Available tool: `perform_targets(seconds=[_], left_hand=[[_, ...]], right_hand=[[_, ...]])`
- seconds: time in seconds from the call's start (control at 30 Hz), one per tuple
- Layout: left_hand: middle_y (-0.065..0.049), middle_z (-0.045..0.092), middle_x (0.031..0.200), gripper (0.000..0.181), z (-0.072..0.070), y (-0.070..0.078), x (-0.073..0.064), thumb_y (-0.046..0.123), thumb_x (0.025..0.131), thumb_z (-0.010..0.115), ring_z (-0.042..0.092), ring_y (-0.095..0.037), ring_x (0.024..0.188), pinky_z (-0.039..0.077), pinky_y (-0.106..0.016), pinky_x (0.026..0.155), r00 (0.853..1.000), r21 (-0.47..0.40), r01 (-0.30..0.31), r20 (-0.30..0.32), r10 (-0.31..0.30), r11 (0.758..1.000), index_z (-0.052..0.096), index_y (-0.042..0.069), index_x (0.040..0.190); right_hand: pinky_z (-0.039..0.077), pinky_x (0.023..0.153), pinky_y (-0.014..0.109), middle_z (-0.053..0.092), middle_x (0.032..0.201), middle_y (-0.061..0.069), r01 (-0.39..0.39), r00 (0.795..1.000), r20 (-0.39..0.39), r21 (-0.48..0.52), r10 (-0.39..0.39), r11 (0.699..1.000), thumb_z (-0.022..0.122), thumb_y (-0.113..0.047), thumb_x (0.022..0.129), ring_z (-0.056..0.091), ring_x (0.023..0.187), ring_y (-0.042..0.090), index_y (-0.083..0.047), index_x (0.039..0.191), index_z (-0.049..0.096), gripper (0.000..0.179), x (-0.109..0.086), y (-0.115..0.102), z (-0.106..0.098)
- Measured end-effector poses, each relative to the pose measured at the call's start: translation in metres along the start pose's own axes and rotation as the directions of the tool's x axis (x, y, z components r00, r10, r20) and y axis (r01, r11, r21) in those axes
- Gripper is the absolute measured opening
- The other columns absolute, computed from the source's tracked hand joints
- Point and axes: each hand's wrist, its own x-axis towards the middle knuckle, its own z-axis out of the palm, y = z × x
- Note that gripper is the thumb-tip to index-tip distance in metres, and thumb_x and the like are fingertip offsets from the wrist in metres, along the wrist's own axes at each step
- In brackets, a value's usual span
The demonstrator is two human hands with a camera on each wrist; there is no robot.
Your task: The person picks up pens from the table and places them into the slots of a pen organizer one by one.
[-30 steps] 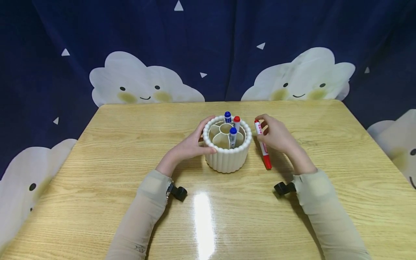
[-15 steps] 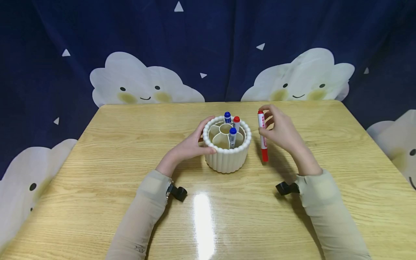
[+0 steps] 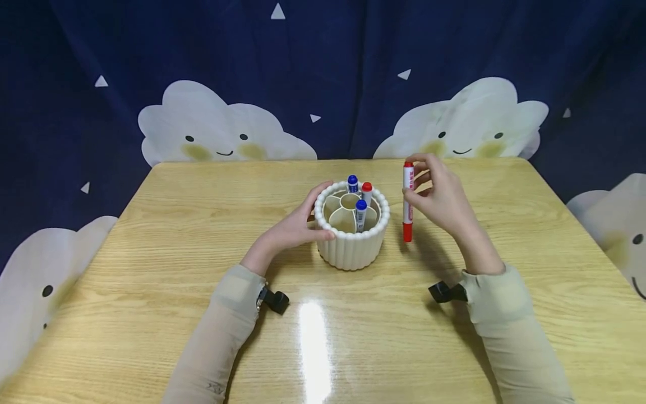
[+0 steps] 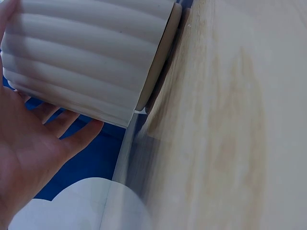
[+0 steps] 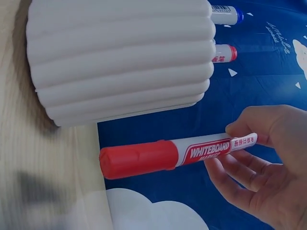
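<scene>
A round, cream pen holder (image 3: 349,251) with ribbed sides and a beaded rim stands on the table, divided inside into several compartments. Two blue-capped markers (image 3: 360,214) and a red-tipped marker (image 3: 367,193) stand in it. My left hand (image 3: 287,231) holds the holder's left side, thumb at the front and fingers round the back; the left wrist view shows the ribbed wall (image 4: 81,57) against it. To the right of the holder, my right hand (image 3: 444,197) pinches a red whiteboard marker (image 5: 144,159) near one end. That marker hangs upright, red cap down, above the tabletop and apart from the holder.
The wooden table (image 3: 176,224) runs back to a dark blue curtain (image 3: 343,67) printed with white clouds and triangles. A bright light reflection lies on the tabletop in front of the holder. Each wrist wears a black camera mount (image 3: 275,301).
My right hand has lifted the red marker up and slightly to the right, and the marker has turned from slanted to upright. My left hand and the pen holder have stayed in place.
</scene>
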Motion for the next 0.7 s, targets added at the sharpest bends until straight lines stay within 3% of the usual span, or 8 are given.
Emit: perform_targets(seconds=[0.33, 0.5, 0.7], left_hand=[[-0.003, 0.019, 0.149, 0.099, -0.001, -0.011, 0.003, 0.022, 0.074, 0.075, 0.03, -0.024, 0.131, 0.03, -0.043, 0.104, 1.0, -0.014, -0.01, 0.004, 0.01, 1.0, 0.007, 0.022, 0.146], [0.005, 0.02, 0.147, 0.099, 0.0, -0.027, 0.01, 0.019, 0.075, 0.075, 0.033, -0.021, 0.129, 0.034, -0.041, 0.102, 1.0, -0.002, -0.006, -0.009, 0.006, 1.0, 0.008, 0.032, 0.145], [0.007, 0.021, 0.146, 0.097, -0.001, -0.03, 0.009, 0.023, 0.074, 0.076, 0.033, -0.019, 0.129, 0.033, -0.041, 0.103, 0.999, 0.002, -0.026, -0.019, 0.026, 1.0, 0.01, 0.039, 0.143]], right_hand=[[0.044, 0.06, 0.01, 0.054, 0.104, 0.013, 0.047, 0.998, -0.036, 0.012, -0.046, 0.999, 0.058, -0.003, 0.08, 0.056, 0.082, 0.021, -0.005, 0.122, 0.044, 0.044, 0.016, -0.018, -0.006], [0.043, 0.06, 0.008, 0.052, 0.103, 0.011, 0.094, 0.993, -0.073, -0.04, -0.096, 0.995, 0.058, -0.004, 0.079, 0.055, 0.08, 0.017, -0.005, 0.12, 0.045, 0.043, 0.025, -0.029, -0.013], [0.043, 0.06, 0.007, 0.051, 0.103, 0.01, 0.122, 0.989, -0.082, -0.05, -0.126, 0.991, 0.058, -0.006, 0.08, 0.054, 0.081, 0.014, -0.005, 0.12, 0.045, 0.041, 0.033, -0.041, -0.016]])
